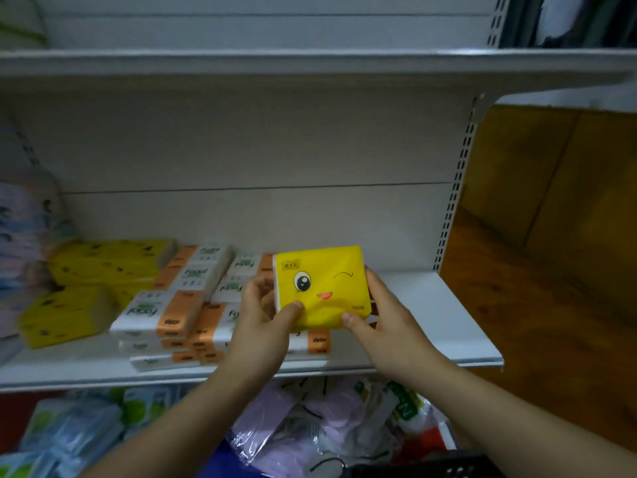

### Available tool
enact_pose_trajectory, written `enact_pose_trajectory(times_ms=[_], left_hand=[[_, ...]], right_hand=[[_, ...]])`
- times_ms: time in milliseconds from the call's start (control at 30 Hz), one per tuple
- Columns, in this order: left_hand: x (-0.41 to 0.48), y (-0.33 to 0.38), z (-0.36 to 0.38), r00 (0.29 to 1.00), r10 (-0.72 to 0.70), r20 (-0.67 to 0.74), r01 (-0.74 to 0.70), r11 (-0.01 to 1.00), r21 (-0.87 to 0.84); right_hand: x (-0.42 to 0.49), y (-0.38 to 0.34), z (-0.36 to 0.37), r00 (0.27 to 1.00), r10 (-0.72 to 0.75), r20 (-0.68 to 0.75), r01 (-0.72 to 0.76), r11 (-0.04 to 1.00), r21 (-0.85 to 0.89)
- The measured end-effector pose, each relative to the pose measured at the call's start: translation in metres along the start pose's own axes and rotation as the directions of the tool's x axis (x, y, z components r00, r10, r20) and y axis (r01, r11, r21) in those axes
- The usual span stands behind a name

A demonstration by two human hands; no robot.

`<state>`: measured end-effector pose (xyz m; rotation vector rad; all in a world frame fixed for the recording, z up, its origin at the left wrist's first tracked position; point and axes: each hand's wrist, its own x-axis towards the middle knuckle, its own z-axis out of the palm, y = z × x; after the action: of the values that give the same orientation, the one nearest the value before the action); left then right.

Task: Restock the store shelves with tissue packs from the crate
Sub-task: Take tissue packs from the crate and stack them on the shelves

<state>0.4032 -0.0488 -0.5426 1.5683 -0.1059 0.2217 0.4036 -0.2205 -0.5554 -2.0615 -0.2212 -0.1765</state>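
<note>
A yellow tissue pack (322, 286) with a winking cartoon face is held upright over the white shelf (448, 322). My left hand (263, 319) grips its left edge, thumb on the front. My right hand (382, 315) grips its right edge, thumb at the lower corner. On the shelf behind and to the left lie several white-and-orange tissue packs (179, 305) and yellow tissue packs (103, 263), some stacked. A dark crate (431, 467) shows partly at the bottom edge.
Another white shelf (310, 67) runs above. The shelf's right part is bare up to a perforated upright (451, 208), with a brown wooden surface (551, 219) beyond. Bagged goods (327, 419) lie on the level below, and pale packages (24, 236) stand at the far left.
</note>
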Motion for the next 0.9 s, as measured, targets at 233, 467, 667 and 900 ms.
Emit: enact_pose_trajectory(times_ms=[233, 467, 667, 900], left_hand=[[-0.008, 0.094, -0.012, 0.991, -0.123, 0.045, 0.121, 0.992, 0.044], [-0.018, 0.206, -0.055, 0.977, -0.204, 0.06, 0.196, 0.973, 0.122], [-0.056, 0.288, -0.092, 0.973, -0.23, 0.02, 0.223, 0.957, 0.188], [-0.108, 0.358, -0.149, 0.955, -0.287, -0.076, 0.297, 0.92, 0.255]], right_hand=[[-0.01, -0.084, -0.04, 0.994, 0.106, 0.03, -0.105, 0.994, -0.021], [-0.028, -0.199, -0.059, 0.977, 0.192, 0.09, -0.193, 0.981, 0.002], [-0.057, -0.275, -0.053, 0.977, 0.167, 0.131, -0.176, 0.983, 0.055], [-0.092, -0.355, -0.042, 0.966, 0.099, 0.237, -0.127, 0.986, 0.106]])
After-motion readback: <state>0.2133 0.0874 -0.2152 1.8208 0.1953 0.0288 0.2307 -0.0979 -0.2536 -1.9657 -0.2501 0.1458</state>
